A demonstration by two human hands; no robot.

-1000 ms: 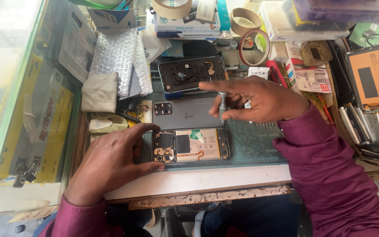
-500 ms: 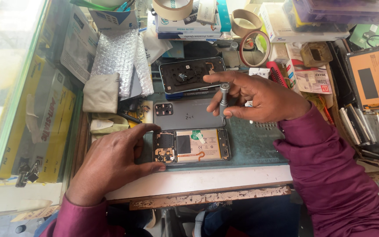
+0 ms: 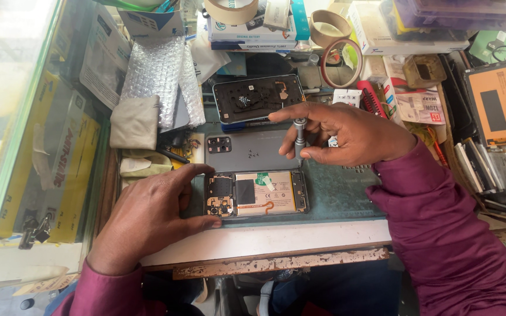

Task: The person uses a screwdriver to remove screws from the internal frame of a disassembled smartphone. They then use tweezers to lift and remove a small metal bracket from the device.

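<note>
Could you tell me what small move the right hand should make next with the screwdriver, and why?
Probably lower the screwdriver tip onto the opened phone's right end: the right hand holds it upright just above that edge, while the left hand braces the phone's left end on the green mat.

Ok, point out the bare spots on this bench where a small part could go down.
Bare green mat lies right of the opened phone, under the right hand with its screwdriver. The pale bench edge in front of the phone is also free. The back, around the tape rolls and boxes, is crowded.
</note>
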